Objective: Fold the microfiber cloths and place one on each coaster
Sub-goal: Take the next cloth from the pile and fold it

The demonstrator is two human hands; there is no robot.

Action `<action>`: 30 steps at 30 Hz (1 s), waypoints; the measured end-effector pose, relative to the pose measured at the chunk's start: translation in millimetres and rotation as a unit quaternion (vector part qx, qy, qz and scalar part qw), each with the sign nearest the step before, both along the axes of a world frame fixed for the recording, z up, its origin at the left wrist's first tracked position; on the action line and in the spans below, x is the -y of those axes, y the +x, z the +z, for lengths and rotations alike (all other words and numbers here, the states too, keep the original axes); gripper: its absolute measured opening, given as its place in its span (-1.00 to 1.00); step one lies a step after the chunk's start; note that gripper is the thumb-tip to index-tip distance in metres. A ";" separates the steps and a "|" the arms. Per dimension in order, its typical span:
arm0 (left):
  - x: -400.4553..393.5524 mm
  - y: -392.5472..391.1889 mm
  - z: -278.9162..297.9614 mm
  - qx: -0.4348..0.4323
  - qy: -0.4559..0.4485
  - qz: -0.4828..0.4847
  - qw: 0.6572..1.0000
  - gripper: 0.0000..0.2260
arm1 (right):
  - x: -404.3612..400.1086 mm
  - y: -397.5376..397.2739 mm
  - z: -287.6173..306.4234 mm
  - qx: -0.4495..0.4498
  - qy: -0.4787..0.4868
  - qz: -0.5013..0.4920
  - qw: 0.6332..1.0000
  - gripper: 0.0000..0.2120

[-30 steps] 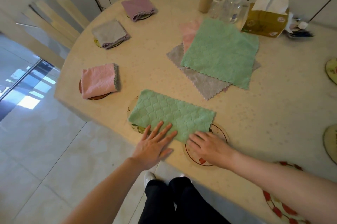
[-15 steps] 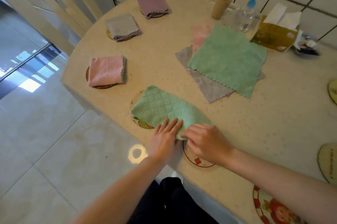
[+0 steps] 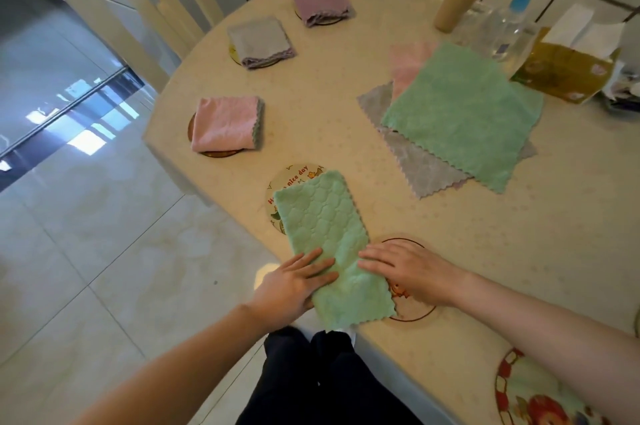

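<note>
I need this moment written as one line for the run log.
phase: folding | left hand: flat on green cloth | right hand: flat on same cloth | coasters covered: pink, grey, purple cloths | unfolded stack: waiting

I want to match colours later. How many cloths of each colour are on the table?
Green: 2, the folded strip under both hands and a flat one
Pink: 2
Grey: 2
Purple: 1
Total: 7

arms [image 3: 194, 365]: bare, no sleeves | trousers [image 3: 322, 386]: black | shoe [image 3: 348, 333]: white
</note>
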State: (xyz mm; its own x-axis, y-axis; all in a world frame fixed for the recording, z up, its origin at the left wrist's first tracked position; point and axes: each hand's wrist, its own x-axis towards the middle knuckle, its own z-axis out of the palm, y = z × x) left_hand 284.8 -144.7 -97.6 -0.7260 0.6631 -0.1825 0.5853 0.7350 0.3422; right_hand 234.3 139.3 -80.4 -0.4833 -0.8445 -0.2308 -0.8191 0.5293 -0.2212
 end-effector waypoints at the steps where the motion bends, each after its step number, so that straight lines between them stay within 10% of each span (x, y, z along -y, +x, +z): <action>1: -1.6 0.0 -2.5 0.060 0.060 0.059 0.995 -0.60 | 1.9 -2.7 0.6 0.015 -0.012 -0.014 1.000 -0.24; 9: -4.3 -23.3 27.4 0.331 0.228 0.431 0.808 -0.64 | 21.9 -39.3 -3.6 0.169 -0.100 -0.144 0.970 -0.59; 15: 3.3 -48.1 30.9 0.373 0.377 0.528 0.664 -0.74 | 57.2 -62.3 7.4 0.295 -0.180 -0.399 0.849 -0.81; 24: 7.0 -69.6 35.1 0.368 0.385 0.593 0.604 -0.84 | 87.2 -84.3 2.3 0.251 -0.035 -0.470 0.846 -0.77; 30: 13.0 -90.5 38.9 0.328 0.399 0.591 0.619 -0.88 | 107.2 -92.1 11.0 0.220 -0.113 -0.506 0.826 -0.80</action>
